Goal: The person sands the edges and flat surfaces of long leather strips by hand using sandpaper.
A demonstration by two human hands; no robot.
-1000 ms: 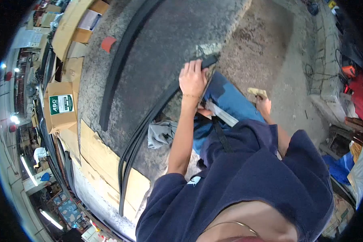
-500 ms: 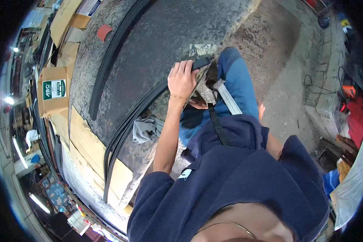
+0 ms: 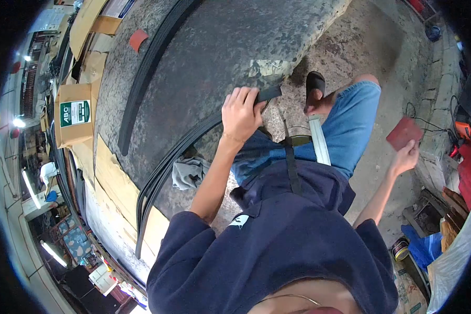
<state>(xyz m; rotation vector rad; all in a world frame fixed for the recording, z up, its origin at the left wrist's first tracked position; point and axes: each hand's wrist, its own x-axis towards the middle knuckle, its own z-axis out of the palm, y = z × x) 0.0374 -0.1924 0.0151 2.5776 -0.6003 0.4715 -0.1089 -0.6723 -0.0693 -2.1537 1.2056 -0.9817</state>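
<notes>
My left hand [image 3: 240, 114] is closed round the end of a bundle of long black strips [image 3: 193, 135], whose squared tip [image 3: 269, 94] sticks out past the fingers near the bench edge. The strips curve back toward the lower left. Out to the right, my right hand [image 3: 405, 157] pinches a reddish-brown square sheet that looks like sandpaper [image 3: 403, 133], held above the floor. A second curved black strip bundle [image 3: 141, 94] lies on the dark bench top [image 3: 214, 52]. Beside it is a small red curved piece [image 3: 137, 40]. A grey cloth [image 3: 189, 172] lies near my left forearm.
An open cardboard box [image 3: 74, 116] with a green ABC label stands on the left. Flat cardboard [image 3: 118, 183] lies under the strips. A pale bar [image 3: 319, 140] rests against my bent leg. At the right are an orange tool [image 3: 462, 129], a can [image 3: 400, 249] and blue plastic [image 3: 424, 242].
My right hand has come out from beside my body to the far right, with the reddish sheet in it. My leg has swung outward to the right. The left hand keeps its hold.
</notes>
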